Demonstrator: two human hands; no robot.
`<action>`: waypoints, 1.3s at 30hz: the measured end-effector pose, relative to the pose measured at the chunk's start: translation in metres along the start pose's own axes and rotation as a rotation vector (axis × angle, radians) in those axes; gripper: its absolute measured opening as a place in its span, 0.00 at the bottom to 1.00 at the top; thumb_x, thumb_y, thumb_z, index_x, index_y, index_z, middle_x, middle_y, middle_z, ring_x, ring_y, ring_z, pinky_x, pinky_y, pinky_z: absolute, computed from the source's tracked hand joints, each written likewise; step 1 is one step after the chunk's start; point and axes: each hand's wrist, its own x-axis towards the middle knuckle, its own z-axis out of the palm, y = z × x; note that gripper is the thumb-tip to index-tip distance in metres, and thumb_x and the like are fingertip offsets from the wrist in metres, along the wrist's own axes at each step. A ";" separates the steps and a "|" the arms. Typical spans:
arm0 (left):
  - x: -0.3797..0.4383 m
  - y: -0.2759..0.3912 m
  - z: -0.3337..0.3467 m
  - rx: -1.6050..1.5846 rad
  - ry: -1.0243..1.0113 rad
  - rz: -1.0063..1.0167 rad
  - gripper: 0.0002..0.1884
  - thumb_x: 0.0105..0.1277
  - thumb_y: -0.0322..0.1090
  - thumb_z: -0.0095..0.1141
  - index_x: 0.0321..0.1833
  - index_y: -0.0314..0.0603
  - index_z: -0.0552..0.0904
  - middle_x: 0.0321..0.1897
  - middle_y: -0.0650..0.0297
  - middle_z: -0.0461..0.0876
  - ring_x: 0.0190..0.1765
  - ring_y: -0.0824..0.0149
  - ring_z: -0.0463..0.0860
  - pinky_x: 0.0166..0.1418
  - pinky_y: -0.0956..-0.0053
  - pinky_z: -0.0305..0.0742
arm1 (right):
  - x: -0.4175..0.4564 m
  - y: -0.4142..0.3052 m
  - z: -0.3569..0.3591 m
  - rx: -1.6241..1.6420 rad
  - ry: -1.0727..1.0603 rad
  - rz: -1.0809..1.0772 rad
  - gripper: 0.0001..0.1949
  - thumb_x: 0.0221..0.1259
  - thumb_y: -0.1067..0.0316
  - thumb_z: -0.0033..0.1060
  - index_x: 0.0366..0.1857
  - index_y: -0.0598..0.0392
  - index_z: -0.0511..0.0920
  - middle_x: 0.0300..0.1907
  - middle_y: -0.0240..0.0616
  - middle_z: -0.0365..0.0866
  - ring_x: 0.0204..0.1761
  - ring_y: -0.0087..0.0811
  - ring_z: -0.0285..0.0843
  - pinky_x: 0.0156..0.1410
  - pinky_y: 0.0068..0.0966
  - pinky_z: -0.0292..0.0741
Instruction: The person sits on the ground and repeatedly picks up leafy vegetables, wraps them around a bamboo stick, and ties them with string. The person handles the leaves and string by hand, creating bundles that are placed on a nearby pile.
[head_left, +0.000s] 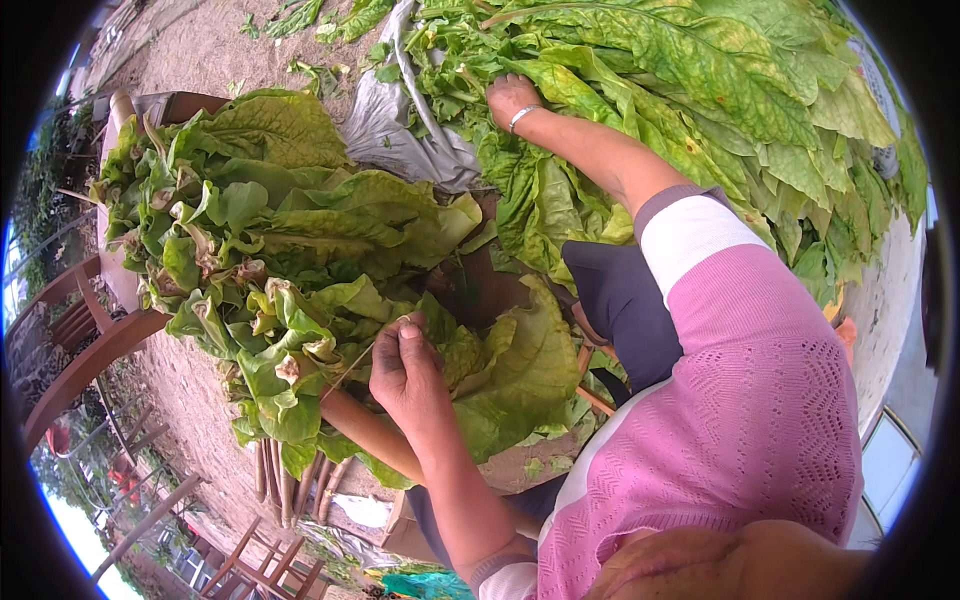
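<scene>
My left hand pinches a thin string between thumb and fingers, beside a thick row of green and yellowing leaves, likely tobacco. The cut stem ends of these leaves point left, and the string runs down among them. At the top, my right hand, with a silver bracelet at the wrist, lies at the stem side of a large heap of similar broad leaves. Its fingertips are partly hidden, so its hold is unclear. A smooth brown rounded thing, partly hidden, passes behind my left forearm.
Wooden chair frames stand at the left, and another wooden chair below. Several wooden poles lie under the leaf row. A grey plastic sheet is between the two leaf masses. Leaf scraps dot the ground near a cardboard box.
</scene>
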 end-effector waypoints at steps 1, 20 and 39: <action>0.002 -0.003 -0.001 0.006 0.001 0.010 0.09 0.67 0.32 0.49 0.39 0.31 0.78 0.16 0.73 0.67 0.19 0.83 0.60 0.22 0.88 0.54 | 0.000 -0.001 -0.008 0.117 -0.053 0.012 0.12 0.46 0.63 0.56 0.33 0.55 0.79 0.37 0.43 0.78 0.42 0.41 0.75 0.50 0.33 0.71; 0.003 0.034 -0.017 -0.532 -0.062 0.349 0.11 0.60 0.30 0.59 0.43 0.38 0.73 0.22 0.65 0.75 0.13 0.80 0.62 0.13 0.85 0.50 | -0.125 -0.024 -0.309 0.672 -0.008 -0.674 0.20 0.50 0.56 0.59 0.42 0.60 0.75 0.37 0.51 0.76 0.40 0.49 0.74 0.47 0.38 0.71; -0.022 0.026 -0.047 0.109 0.209 0.670 0.21 0.52 0.40 0.67 0.45 0.37 0.78 0.35 0.57 0.82 0.40 0.59 0.80 0.48 0.67 0.73 | -0.126 -0.134 -0.368 0.860 -0.234 -0.566 0.10 0.41 0.62 0.62 0.29 0.51 0.78 0.29 0.39 0.79 0.39 0.41 0.78 0.43 0.37 0.73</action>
